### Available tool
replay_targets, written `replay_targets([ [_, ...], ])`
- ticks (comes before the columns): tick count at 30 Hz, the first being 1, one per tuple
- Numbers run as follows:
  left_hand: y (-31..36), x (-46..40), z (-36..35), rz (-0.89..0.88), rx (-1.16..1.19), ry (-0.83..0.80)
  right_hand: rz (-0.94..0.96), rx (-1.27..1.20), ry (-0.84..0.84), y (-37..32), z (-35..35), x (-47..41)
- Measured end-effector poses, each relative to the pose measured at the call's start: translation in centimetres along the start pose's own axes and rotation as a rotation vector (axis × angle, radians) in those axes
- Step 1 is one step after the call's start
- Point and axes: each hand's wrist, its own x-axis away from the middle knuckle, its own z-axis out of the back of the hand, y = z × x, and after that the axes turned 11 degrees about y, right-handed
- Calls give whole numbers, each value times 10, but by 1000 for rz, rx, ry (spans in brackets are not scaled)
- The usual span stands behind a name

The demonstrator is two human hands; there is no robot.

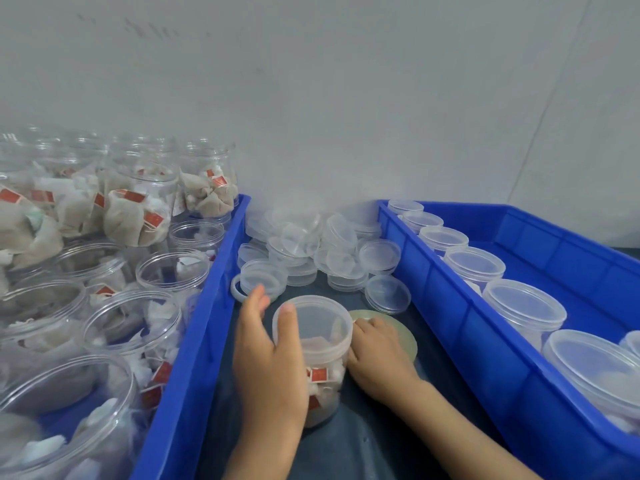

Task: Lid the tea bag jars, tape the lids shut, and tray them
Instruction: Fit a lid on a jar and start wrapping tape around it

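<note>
- While the left hand [268,362] wraps the near-left side of the jar [320,372], its thumb lies up over the lid [312,322] rim and its fingers curl round the wall.
- Right hand [377,362] sits at the jar's right side, fingers curled against it; whether they pinch anything I cannot tell.
- Just behind that hand a tape roll [398,332] lies flat, partly hidden.
- Jar stands upright, lidded, tea bags inside, on the dark mat [363,445] between two blue bins.
- Left bin [194,341] holds open jars of tea bags, some stacked; its wall runs close by the left hand.
- Right bin [446,306] holds a row of lidded jars along its left wall, its far-right floor bare.
- Loose lids [311,251] are heaped at the far end of the mat, one near lid touching the left fingertips.
- Bare mat lies near, below the arms.
- Grey wall [346,98] rises behind.
</note>
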Motion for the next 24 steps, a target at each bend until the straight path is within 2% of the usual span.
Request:
replay_targets([
  [4,-23,4,0,119,109,-152,-107,-109,-64,-3,18,0],
  [6,-24,5,-4,152,185,-149,-166,-212,20,-7,25,5],
  [7,-24,5,-6,149,208,-135,-239,-329,142,-11,29,10],
  [9,-25,6,-9,124,234,-80,-431,-744,332,-21,38,22],
  [11,-28,7,-13,85,250,-25,-521,-1137,316,-29,48,30],
  [12,-29,6,-14,72,257,-4,-542,-1228,275,-32,50,32],
  [18,-36,5,-21,56,276,60,-684,-1373,163,-37,54,29],
  [24,-37,4,-22,31,278,64,-681,-1381,154,-30,47,26],
])
